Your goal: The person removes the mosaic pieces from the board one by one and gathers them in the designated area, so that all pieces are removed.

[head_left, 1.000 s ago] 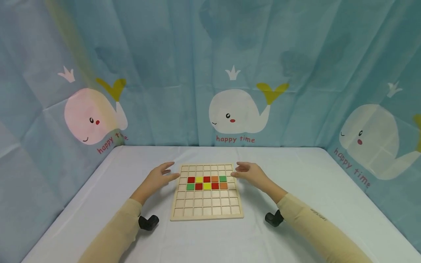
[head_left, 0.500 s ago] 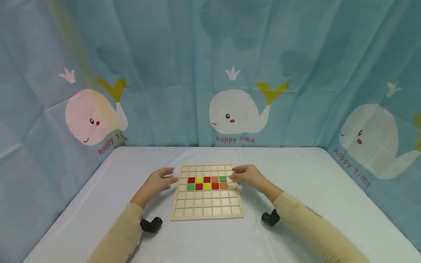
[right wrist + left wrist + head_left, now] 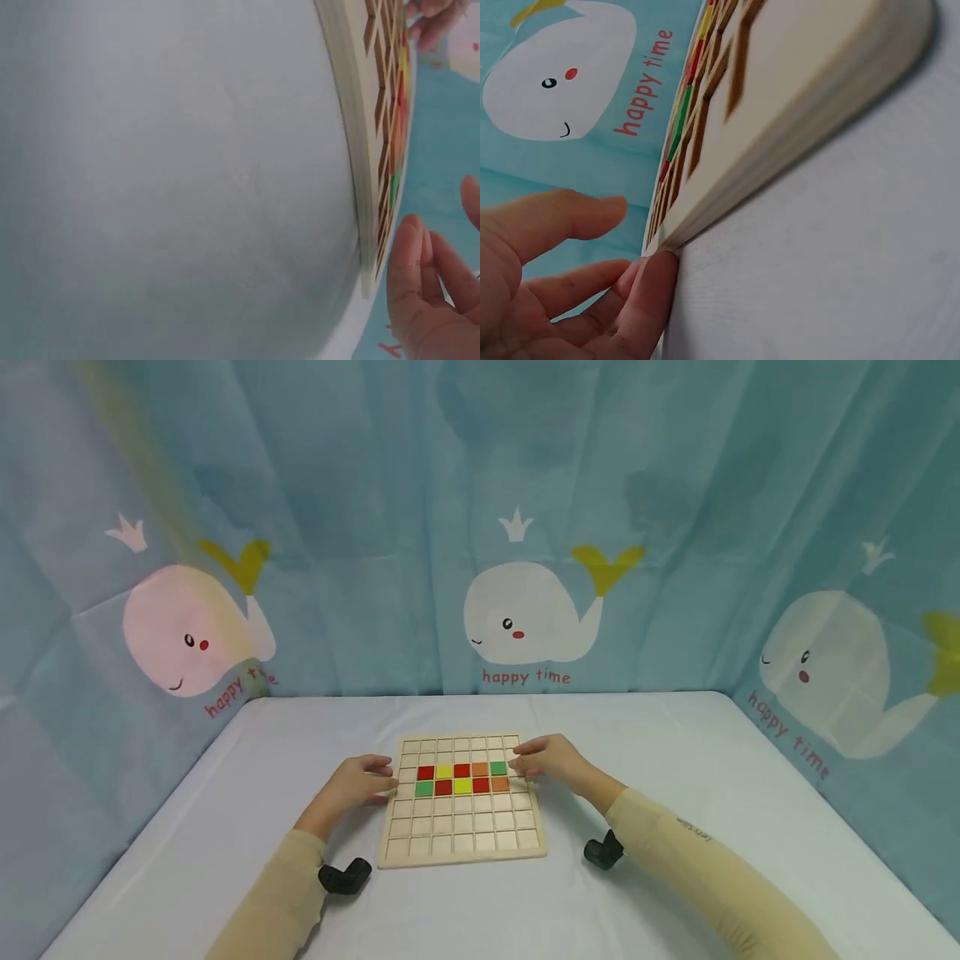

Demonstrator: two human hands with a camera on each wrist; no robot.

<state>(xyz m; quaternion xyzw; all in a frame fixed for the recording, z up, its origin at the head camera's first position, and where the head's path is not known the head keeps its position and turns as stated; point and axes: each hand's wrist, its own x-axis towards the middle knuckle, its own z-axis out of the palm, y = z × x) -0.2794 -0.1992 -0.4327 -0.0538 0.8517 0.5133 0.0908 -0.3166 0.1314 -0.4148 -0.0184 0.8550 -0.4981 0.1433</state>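
A square wooden grid board lies flat on the white table. Two rows of coloured tiles fill part of its upper middle: red, yellow, orange and green ones. My left hand is at the board's left edge; in the left wrist view its fingertips touch the rim and the thumb stands apart above. Over the right edge, near the green end tile, is my right hand. Its fingers are nearly straight beside the board in the right wrist view, thumb apart.
White cloth covers the table. Behind it hangs a blue curtain printed with whales. A black device sits at each wrist, the left one and the right one both low over the cloth.
Both hands have come in lower and closer to the board, the left reaching its left edge and the right moving left over its right edge. The tiles keep their places; the head view has shifted slightly.
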